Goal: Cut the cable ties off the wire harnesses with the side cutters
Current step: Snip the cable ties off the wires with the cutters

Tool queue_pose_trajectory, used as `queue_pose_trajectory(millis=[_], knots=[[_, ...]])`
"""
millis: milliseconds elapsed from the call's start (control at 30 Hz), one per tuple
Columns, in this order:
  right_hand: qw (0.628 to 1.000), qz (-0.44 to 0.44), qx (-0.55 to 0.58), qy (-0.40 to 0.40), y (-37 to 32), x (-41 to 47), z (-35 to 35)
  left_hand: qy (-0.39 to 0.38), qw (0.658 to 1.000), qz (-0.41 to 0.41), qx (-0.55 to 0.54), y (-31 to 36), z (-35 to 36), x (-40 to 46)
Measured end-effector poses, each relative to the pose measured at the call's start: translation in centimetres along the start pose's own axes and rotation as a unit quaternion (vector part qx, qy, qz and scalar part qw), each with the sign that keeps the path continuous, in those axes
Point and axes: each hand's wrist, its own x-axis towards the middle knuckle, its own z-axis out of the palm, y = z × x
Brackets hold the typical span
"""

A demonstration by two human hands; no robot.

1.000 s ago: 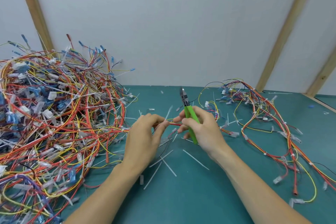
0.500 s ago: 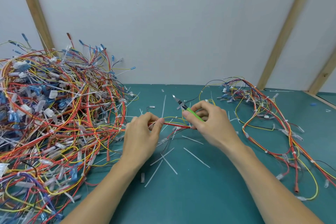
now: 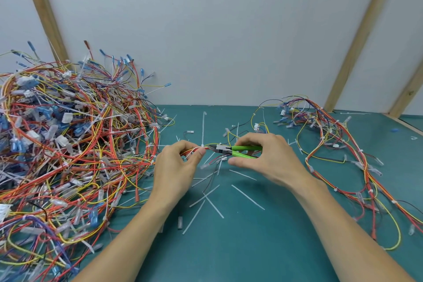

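Green table (image 3: 251, 247), backed by a pale wall (image 3: 217, 30) with slanted wooden battens (image 3: 357, 36). Over the whole left side, a big tangled heap of wire harnesses (image 3: 68, 144): red, yellow and blue leads, white and blue connectors, ties among them. At the right, a looser harness (image 3: 343, 155) trailing from the far edge toward the near right corner. Scattered on the bare table between and below the hands, cut cable ties (image 3: 248, 197), white strips lying loose at all angles.

At centre, left hand (image 3: 176, 171), fingers and thumb pinched on a thin bundle of red and yellow wires (image 3: 194, 150), held just above the table. Facing it, right hand (image 3: 267, 158), fingers curled over the green handles of the side cutters (image 3: 231, 150), thumb beneath. Handles slightly spread. Cutter nose pointing left, right at the wire bundle beside the left fingertips; whether touching a tie, cannot tell.
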Motion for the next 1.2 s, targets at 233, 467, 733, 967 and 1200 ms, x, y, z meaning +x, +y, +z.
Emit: queue_pose_trajectory(millis=[233, 467, 733, 967, 1200], knots=[[1.000, -0.012, 0.006, 0.005, 0.24, 0.00, 0.16, -0.009, 1.000, 0.015, 0.014, 0.58, -0.10, -0.22], [1.000, -0.025, 0.009, 0.014, 0.27, 0.00, 0.29, 0.005, 0.997, 0.062, 0.051, 0.99, -0.05, -0.58], [0.999, -0.026, 0.019, 0.017, 0.23, -0.03, 0.30, 0.011, 0.992, 0.092, 0.088, 0.90, 0.17, -0.57], [0.999, -0.034, 0.022, 0.026, 0.07, 0.01, 0.42, 0.010, 0.993, 0.090, 0.079, 0.85, 0.18, -0.62], [0.998, -0.050, 0.010, 0.049, -0.18, -0.17, 0.47, 0.009, 0.994, 0.086, 0.062, 0.93, 0.04, -0.61]])
